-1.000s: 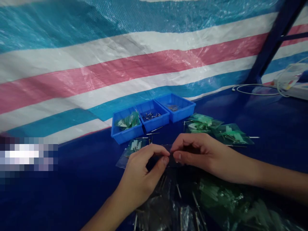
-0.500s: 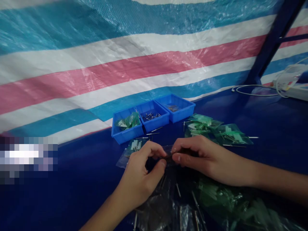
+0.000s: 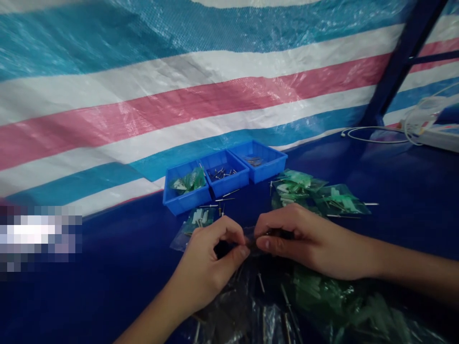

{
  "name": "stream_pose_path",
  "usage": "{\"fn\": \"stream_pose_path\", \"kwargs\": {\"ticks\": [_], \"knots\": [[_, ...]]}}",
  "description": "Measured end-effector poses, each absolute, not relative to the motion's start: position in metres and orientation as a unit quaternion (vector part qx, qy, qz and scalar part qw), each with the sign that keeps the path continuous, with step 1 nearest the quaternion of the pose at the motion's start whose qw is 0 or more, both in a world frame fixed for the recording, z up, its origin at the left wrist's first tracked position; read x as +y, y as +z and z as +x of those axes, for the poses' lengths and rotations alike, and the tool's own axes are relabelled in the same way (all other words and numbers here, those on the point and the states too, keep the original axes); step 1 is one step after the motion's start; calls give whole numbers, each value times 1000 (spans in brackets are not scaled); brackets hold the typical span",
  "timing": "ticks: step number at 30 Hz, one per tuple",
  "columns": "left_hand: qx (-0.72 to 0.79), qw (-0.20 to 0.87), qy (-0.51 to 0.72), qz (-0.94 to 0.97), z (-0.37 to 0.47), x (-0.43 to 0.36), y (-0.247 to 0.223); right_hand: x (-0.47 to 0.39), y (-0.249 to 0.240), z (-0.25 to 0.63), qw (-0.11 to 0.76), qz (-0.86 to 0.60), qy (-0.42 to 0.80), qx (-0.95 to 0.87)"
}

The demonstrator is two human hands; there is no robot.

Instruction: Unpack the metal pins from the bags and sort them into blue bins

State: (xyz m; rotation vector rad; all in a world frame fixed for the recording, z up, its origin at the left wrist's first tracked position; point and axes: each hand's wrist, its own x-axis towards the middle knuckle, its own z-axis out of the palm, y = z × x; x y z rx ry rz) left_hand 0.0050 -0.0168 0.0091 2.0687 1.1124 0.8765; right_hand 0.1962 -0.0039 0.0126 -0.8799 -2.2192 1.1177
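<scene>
Over the blue table, my left hand (image 3: 210, 263) pinches one side of a small clear plastic bag (image 3: 250, 232) between thumb and forefinger. My right hand (image 3: 311, 243) grips the opposite side, its fingers curled and its thumb pressed in. The two hands nearly meet, and most of the bag is hidden by the fingers, so its contents cannot be made out. Just beyond my left hand lies a green-tinted bag (image 3: 201, 217) with pale strips and metal pins. Below the hands, a dark heap of clear bags (image 3: 229, 310) holds thin items, with a loose rivet-like pin (image 3: 261, 283) nearby.
Three joined blue bins stand behind: the left bin (image 3: 188, 203) holds a green bag, the middle bin (image 3: 231, 181) metal pins, the right bin (image 3: 270, 167) a few pieces. Filled green bags (image 3: 339, 199) lie right, more (image 3: 333, 291) at front. A white cable (image 3: 376, 140) curls far right.
My left fingertips have closed together and shifted slightly toward the right hand. Both hands sit a little lower in view, still on the bag. The whole scene has slid slightly left.
</scene>
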Motion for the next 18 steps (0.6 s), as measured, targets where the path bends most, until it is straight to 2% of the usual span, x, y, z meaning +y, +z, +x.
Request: {"fn": "stream_pose_path", "kwargs": {"ticks": [10,15,18], "knots": [[415,303,330,792,4,-19,10,-3,12,197,234,-327,440,-803],[423,247,332,806,7,-12,9,-3,10,195,245,-353,437,-791],[435,159,389,796,-1,-20,9,-2,10,195,263,-376,441,-771]]}}
